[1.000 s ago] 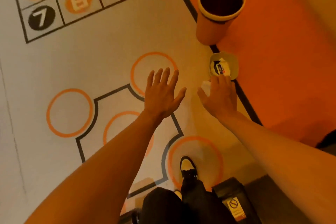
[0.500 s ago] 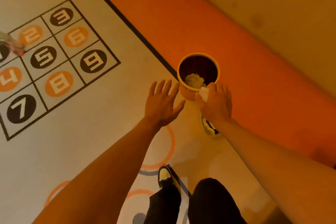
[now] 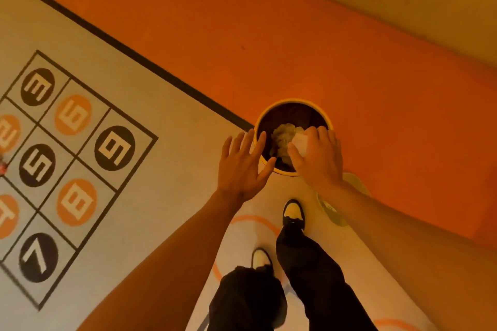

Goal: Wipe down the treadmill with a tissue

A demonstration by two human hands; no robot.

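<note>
1. Stood on a pale printed floor, looking straight down past two bare forearms.
2. Held the right hand over the near rim of a round, yellow-rimmed waste bin, at about 1 o'clock from the middle of the view.
3. Pinched a white tissue between that hand's thumb and curled fingers, above the bin's dark mouth.
4. Saw crumpled pale paper lying inside the bin, at 9 o'clock of the tissue; could not tell whether the two touched.
5. Spread the left hand flat and empty, fingers straight and apart, at 9 o'clock of the bin, fingertips overlapping its rim in the view.
6. Found the bin standing where a black border line met a broad orange band, both running from 10 towards 4 o'clock.
7. Noted a grid of numbered squares at 9 o'clock, with digits in black and orange discs.
8. Showed black-and-pale shoes and black trousers at 6 o'clock.
9. Glimpsed a pale shallow dish partly hidden behind the right wrist, at 4 o'clock of the bin.
</note>
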